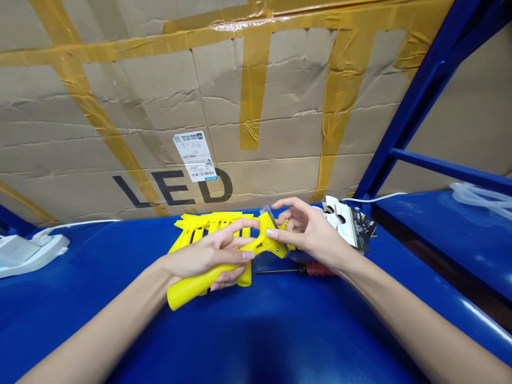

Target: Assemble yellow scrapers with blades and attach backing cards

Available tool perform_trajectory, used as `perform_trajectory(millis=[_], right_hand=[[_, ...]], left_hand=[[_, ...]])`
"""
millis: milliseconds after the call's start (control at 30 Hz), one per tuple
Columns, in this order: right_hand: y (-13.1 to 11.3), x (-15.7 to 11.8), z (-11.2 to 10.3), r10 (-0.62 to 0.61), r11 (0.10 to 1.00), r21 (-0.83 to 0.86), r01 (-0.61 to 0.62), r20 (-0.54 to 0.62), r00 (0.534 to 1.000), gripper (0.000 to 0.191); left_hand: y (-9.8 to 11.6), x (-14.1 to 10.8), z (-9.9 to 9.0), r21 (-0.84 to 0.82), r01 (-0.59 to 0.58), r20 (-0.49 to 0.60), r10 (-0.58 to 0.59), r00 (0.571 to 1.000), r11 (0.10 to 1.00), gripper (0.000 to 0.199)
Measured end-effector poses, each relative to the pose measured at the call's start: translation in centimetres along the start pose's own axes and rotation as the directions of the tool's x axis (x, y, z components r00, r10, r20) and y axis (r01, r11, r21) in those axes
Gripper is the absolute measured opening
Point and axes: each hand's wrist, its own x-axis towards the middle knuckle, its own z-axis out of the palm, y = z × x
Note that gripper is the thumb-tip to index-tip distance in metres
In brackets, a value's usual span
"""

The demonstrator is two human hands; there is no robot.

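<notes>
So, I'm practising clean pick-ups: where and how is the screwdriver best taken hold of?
Probably by its red handle, from above and the near side. The screwdriver lies flat on the blue table, thin shaft pointing left, so the thicker handle offers more to close on. The right wrist hides the handle's right end; move it aside first.

Place: a workshop or storeroom work corner (which of the two cannot be told). Evidence: one blue counter [256,330], beneath the left hand [212,253] and right hand [310,226]; one large carton [292,90], taped and printed "LED", standing wall-like beyond both hands; one shipping label [194,156], on the carton, beyond the left hand; one blue metal frame [406,120], right of the right hand; one red-handled screwdriver [318,269], partly beneath the right hand; one white power strip [44,257], well left of the left hand.
</notes>
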Motion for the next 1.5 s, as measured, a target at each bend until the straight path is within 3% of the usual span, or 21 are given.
perform_trajectory(millis=[133, 300, 400, 467, 533, 600, 700, 967, 1033, 1133, 1267, 1367, 1433, 1500], right_hand=[[0.2, 0.0, 0.4, 0.125, 0.978, 0.161, -0.131, 0.049, 0.991, 0.059], [-0.2, 0.2, -0.1, 0.073, 0.984, 0.163, -0.071, -0.006, 0.997, 0.064], [-0.9, -0.3, -1.9, -0.103, 0.995, -0.009, 0.103, -0.057, 0.993, 0.043], [-1.3, -1.1, -3.5, -0.155, 0.948, -0.262, 0.18, 0.112, 0.981, 0.027], [-1.4, -2.3, -5.0, -0.083, 0.836, -0.494, 0.238, 0.315, 0.945, 0.022], [-1.1, -3.6, -6.0, -0.03, 0.714, -0.63, 0.305, 0.408, 0.913, 0.022], [-0.6, -5.0, -6.8, 0.042, 0.635, -0.703, 0.321, 0.446, 0.894, 0.018], [0.7, -4.9, -6.9, 0.07, 0.573, -0.747, 0.337, 0.455, 0.888, 0.021], [0.4, -5.0, -7.4, 0.084, 0.583, -0.736, 0.344, 0.476, 0.875, 0.021], [-1.0, -5.4, -8.9, 0.101, 0.67, -0.675, 0.309, 0.495, 0.863, 0.019], [-3.4, -5.1, -10.1, 0.056, 0.83, -0.525, 0.188, 0.413, 0.909, 0.025], [-3.8, -4.0, -9.1, 0.04, 0.934, -0.344, 0.092, 0.359, 0.933, 0.03], [-3.1, -3.2, -8.0, -0.06, 0.966, -0.237, 0.106, 0.193, 0.979, 0.036], [-2.0, -2.8, -7.1, -0.101, 0.977, -0.189, 0.098, -0.008, 0.995, 0.036]], left_hand=[[-0.2, 0.1, 0.0, -0.03, 0.007, -0.006, -0.007, 1.0, 1.0, 0.065], [-0.1, 0.2, 0.1, -0.128, -0.009, -0.044, 0.003, 0.999, 0.992, 0.067], [0.1, 0.1, -0.3, -0.118, -0.009, -0.085, -0.001, 0.996, 0.993, 0.061], [0.2, -0.1, -0.5, -0.096, -0.004, -0.111, -0.006, 0.994, 0.995, 0.055], [0.2, -0.1, -0.7, -0.083, -0.011, -0.122, 0.001, 0.993, 0.996, 0.052], [0.2, -0.1, -0.8, -0.078, -0.018, -0.119, 0.009, 0.993, 0.997, 0.052], [0.1, 0.0, -0.9, -0.071, -0.021, -0.119, 0.012, 0.993, 0.997, 0.055], [0.1, 0.0, -0.8, -0.072, -0.019, -0.147, 0.009, 0.989, 0.997, 0.056], [0.3, -0.1, -0.8, -0.078, -0.029, -0.152, 0.016, 0.988, 0.997, 0.055], [0.5, -0.1, -0.9, -0.086, -0.034, -0.162, 0.02, 0.987, 0.996, 0.053], [0.7, -0.2, -1.1, -0.113, -0.045, -0.19, 0.023, 0.981, 0.993, 0.055], [0.6, -0.2, -1.3, -0.141, -0.059, -0.197, 0.03, 0.98, 0.988, 0.057], [0.5, -0.1, -1.5, -0.16, -0.08, -0.202, 0.047, 0.978, 0.984, 0.058], [0.4, 0.0, -1.7, -0.164, -0.1, -0.209, 0.065, 0.976, 0.981, 0.06]])
